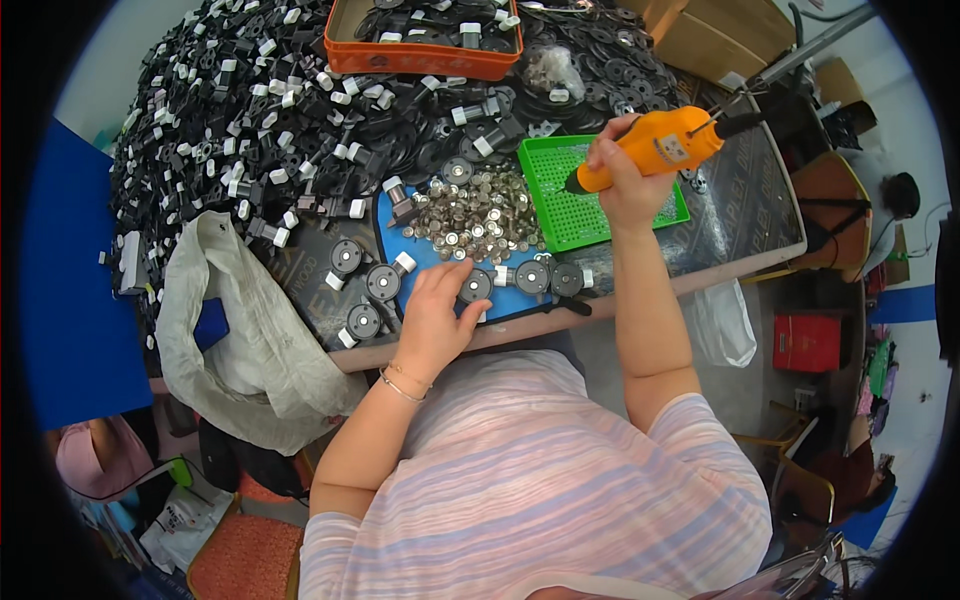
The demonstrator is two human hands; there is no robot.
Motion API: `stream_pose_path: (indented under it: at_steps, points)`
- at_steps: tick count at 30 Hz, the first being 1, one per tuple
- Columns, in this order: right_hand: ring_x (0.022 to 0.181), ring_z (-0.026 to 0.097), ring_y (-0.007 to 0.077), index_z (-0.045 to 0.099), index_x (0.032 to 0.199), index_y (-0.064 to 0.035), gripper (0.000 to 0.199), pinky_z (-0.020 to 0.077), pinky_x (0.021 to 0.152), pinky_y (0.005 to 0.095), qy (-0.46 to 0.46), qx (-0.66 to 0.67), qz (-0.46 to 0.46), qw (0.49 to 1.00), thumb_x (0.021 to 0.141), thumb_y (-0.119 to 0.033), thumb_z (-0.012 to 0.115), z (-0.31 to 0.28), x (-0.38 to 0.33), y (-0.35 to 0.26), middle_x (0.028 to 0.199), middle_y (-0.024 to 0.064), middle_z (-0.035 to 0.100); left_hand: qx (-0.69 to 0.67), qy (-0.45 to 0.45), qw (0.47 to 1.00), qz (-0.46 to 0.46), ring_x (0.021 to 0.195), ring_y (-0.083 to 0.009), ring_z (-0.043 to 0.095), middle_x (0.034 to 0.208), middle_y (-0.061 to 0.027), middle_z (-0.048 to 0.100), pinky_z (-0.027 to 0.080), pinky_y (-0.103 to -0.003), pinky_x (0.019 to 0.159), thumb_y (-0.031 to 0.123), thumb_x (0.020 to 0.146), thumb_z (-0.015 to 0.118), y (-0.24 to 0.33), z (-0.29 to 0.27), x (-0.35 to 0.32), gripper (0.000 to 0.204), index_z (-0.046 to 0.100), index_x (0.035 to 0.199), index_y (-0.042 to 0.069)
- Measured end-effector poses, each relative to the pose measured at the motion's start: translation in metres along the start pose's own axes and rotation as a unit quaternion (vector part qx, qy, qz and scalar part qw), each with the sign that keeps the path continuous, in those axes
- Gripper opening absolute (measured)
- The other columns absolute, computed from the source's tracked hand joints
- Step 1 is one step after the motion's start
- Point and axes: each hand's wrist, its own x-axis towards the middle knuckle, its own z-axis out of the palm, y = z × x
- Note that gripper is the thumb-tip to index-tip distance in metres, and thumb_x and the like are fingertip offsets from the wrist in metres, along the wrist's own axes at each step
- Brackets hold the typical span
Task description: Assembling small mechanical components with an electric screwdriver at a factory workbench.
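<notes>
My right hand (625,180) grips an orange electric screwdriver (655,147), held over a green perforated tray (580,215) with its dark tip pointing left and down. My left hand (440,310) rests on a blue mat (435,258), fingers touching a round black part with a silver centre (475,287). Two more of these round parts (548,277) lie in a row to the right of it. A heap of small silver metal discs (470,215) sits on the mat just beyond my left hand.
A big pile of black and white plastic parts (260,110) covers the table's far left. An orange bin (420,40) holds more parts at the back. A grey cloth bag (240,330) hangs off the table's left edge. Three round parts (365,285) lie left of my hand.
</notes>
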Motion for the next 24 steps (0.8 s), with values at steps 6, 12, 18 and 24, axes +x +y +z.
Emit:
stream_pose_path:
  at_steps: [6,12,18,24]
  points:
    - [0.065,0.057,0.0191,0.052,0.102,-0.0007,0.028,0.0477,0.062,0.0321,0.017,0.011,-0.005,1.000,0.076,0.005,0.061,0.002,0.002,-0.016,0.086,0.0125,0.057,0.001,0.004,1.000,-0.003,0.101,-0.0332,0.055,0.110,-0.0160,0.060,0.045,-0.038,0.088,0.018,0.073,0.076,-0.002,0.000,-0.003,0.050,0.058,0.116,-0.002]
    - [0.060,0.055,0.0186,0.052,0.104,-0.0022,0.030,0.0472,0.057,0.0303,-0.145,0.133,0.024,0.980,0.078,-0.008,0.066,0.035,-0.035,-0.049,0.090,0.0114,0.052,0.000,-0.004,1.000,-0.009,0.106,-0.0351,0.053,0.115,-0.0172,0.058,0.044,-0.039,0.091,0.017,0.075,0.074,0.000,0.001,-0.004,0.052,0.055,0.120,-0.003]
    - [0.061,0.057,0.0170,0.052,0.099,-0.0011,0.029,0.0497,0.055,0.0259,-0.256,0.061,0.041,0.964,0.075,-0.003,0.069,0.065,-0.063,-0.037,0.089,0.0121,0.053,0.000,-0.006,1.000,-0.003,0.106,-0.0347,0.052,0.115,-0.0173,0.058,0.044,-0.039,0.092,0.016,0.074,0.074,0.000,0.000,-0.004,0.053,0.055,0.120,-0.003]
    - [0.069,0.057,0.0152,0.055,0.094,-0.0040,0.026,0.0478,0.061,0.0246,-0.268,0.011,0.056,0.962,0.072,-0.001,0.069,0.075,-0.070,-0.033,0.086,0.0104,0.056,0.002,0.002,1.000,0.008,0.106,-0.0344,0.052,0.115,-0.0173,0.057,0.044,-0.039,0.092,0.011,0.072,0.073,-0.005,0.003,-0.005,0.054,0.053,0.121,-0.002]
